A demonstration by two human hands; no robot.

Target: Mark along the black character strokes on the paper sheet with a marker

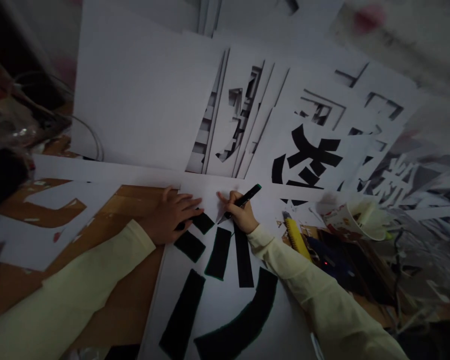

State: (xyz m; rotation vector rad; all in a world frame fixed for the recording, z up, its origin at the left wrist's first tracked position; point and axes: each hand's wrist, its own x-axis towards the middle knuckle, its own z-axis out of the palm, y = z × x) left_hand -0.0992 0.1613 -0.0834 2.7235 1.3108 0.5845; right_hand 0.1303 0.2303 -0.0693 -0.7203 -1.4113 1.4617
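Note:
In the head view my right hand (241, 212) is closed round a dark marker pen (249, 195) with a green end. The pen's tip meets a white sheet (225, 315) laid before me. Beside it, my left hand (172, 215) lies on the sheet's left part with fingers stretched out, its fingertips by a small black shape (203, 223). Broad black strokes cover the sheet, among them a short block (219, 254), a straight strip (244, 260) and a long curved stroke (243, 327). Thin green lines run along several of their edges.
A yellow utility knife (295, 235) lies right of my right forearm. Beyond it stand a paper cup (354, 220) and a dark device (332, 257) with a red light. White boards with cut-out shapes (236, 120) lean at the back. Cut paper (93, 210) lies on the brown table (123, 290).

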